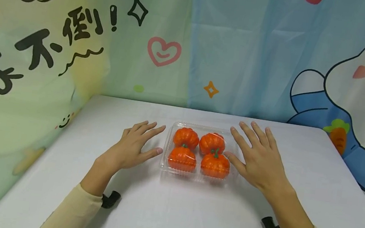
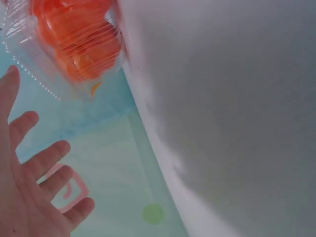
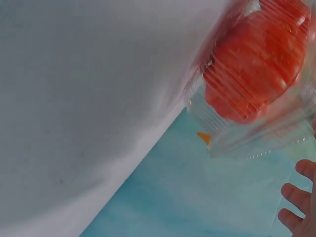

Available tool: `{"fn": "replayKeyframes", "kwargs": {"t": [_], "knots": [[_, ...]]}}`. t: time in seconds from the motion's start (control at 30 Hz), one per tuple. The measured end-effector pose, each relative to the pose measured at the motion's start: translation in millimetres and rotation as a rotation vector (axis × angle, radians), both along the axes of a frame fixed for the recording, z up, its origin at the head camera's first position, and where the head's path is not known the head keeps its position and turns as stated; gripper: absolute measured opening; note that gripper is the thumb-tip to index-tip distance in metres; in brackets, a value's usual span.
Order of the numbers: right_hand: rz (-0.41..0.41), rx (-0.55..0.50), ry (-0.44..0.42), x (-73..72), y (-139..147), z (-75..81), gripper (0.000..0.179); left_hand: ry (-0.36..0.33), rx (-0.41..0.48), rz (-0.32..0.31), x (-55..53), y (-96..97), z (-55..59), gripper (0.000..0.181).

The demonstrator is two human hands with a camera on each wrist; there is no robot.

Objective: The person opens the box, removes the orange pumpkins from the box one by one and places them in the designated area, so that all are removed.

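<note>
A clear plastic clamshell box (image 1: 165, 166) sits on the table with its lid down. Inside it are several small orange pumpkins (image 1: 215, 166) with green stems. My left hand (image 1: 134, 147) hovers beside the box's left side, fingers spread and thumb close to the edge. On the other side my right hand (image 1: 260, 161) has its fingers extended, its thumb overlapping the box's right part; whether it touches cannot be told. The left wrist view shows a gap between the left fingers (image 2: 47, 160) and the box. Only some right fingers (image 3: 297, 198) appear in the right wrist view.
A white-covered table (image 1: 187, 217) lies under the box. Behind it hangs a printed backdrop (image 1: 238, 52) with lettering, a heart and a cartoon animal. A black strap piece (image 1: 111, 199) is at the left wrist, another black piece (image 1: 271, 227) at the right.
</note>
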State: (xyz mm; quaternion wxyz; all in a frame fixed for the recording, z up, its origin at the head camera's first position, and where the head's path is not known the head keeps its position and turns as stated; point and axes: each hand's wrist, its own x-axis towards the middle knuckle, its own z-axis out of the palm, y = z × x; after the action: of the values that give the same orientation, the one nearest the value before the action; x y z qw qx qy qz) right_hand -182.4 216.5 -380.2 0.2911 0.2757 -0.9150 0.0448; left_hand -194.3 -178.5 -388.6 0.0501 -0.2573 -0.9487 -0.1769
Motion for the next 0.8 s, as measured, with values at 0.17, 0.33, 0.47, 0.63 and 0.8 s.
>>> {"fn": "replayKeyframes", "kwargs": {"t": [0.17,0.33,0.47,0.63,0.8], "knots": [[0.052,-0.016,0.038,-0.6,-8,-2.2,0.071,-0.019,-0.001,0.002,3.1,-0.9,-1.8,0.071],[0.098,-0.046,0.065,0.9,-16,-0.5,0.072,-0.023,-0.007,0.001,4.7,-2.7,-1.8,0.071],[0.12,-0.054,0.067,3.0,-22,-0.2,0.071,-0.026,-0.016,0.001,5.2,-3.9,-1.4,0.07],[0.153,-0.047,0.051,5.7,-31,-0.5,0.07,-0.036,-0.037,-0.002,6.7,-5.0,-3.6,0.069],[0.207,-0.057,0.054,6.5,-39,-1.4,0.065,-0.047,-0.042,-0.012,8.7,-4.1,-4.0,0.066]]}}
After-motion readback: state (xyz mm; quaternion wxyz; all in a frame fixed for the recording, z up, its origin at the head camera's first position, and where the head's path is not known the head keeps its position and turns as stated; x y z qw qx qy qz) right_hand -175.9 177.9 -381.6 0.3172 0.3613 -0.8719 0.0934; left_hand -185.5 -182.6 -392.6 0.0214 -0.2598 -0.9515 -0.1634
